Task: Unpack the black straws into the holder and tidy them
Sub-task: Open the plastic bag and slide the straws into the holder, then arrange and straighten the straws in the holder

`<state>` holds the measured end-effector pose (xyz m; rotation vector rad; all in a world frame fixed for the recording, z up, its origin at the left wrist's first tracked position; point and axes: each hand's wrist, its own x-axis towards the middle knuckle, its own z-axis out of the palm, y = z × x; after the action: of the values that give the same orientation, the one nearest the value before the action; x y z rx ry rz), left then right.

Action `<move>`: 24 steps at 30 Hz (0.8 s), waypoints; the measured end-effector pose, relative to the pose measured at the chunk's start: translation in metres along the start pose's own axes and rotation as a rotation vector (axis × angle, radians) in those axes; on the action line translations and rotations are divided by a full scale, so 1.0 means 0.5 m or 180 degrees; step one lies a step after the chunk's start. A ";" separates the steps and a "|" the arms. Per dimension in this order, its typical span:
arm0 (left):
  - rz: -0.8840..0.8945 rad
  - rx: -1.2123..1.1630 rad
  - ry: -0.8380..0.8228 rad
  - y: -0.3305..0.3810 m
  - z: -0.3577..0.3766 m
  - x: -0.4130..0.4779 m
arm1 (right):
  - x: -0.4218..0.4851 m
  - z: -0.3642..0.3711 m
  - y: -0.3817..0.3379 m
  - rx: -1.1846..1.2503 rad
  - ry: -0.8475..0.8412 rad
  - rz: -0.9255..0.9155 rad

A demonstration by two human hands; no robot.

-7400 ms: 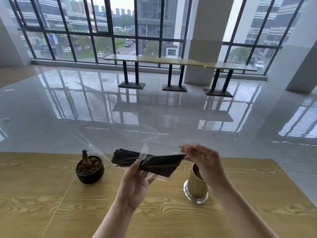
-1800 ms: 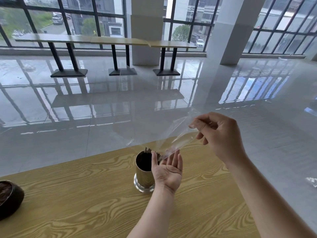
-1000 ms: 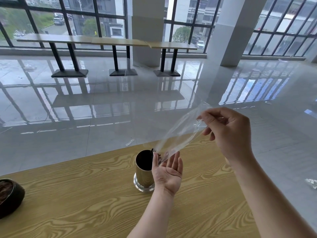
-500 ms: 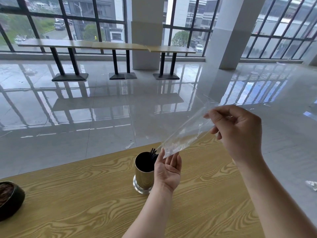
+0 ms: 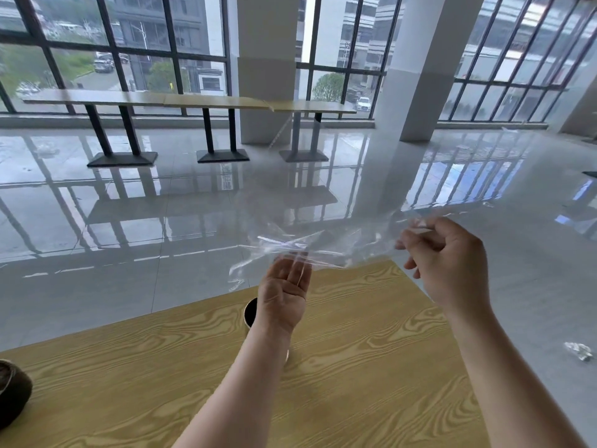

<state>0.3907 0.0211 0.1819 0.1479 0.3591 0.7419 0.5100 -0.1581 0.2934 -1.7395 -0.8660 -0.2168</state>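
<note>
The gold holder (image 5: 249, 313) stands on the wooden table (image 5: 355, 367), mostly hidden behind my left wrist; only its left rim and dark inside show, and the black straws cannot be seen. My left hand (image 5: 286, 292) is raised above the holder, palm toward me, fingers apart and touching the lower edge of the clear plastic bag (image 5: 323, 250). My right hand (image 5: 449, 260) pinches the bag's right end and holds it stretched out level above the table's far edge. The bag looks empty.
A dark plant pot (image 5: 13, 399) sits at the table's left edge. The table's far edge and right corner lie close behind my hands. A crumpled scrap (image 5: 580, 350) lies on the glossy floor at right. Long tables (image 5: 193, 101) stand by the windows.
My right hand has pulled the empty bag up and to the right, away from the holder. My left hand rose with it and now covers most of the holder.
</note>
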 end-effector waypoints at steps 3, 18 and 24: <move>0.0261 0.0058 0.0001 0.044 -0.022 -0.012 | -0.012 0.029 0.020 -0.0195 -0.0106 0.0111; 0.1610 0.0987 0.0744 0.261 -0.180 -0.179 | -0.121 0.233 0.006 -0.0760 -0.0747 -0.0113; 0.1921 0.0913 0.1151 0.351 -0.264 -0.295 | -0.210 0.342 -0.030 -0.0584 -0.1160 -0.0167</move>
<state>0.1305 0.0493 0.1435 0.4060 0.7845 1.3176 0.3785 -0.0501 0.1861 -1.9634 -1.1865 -0.0114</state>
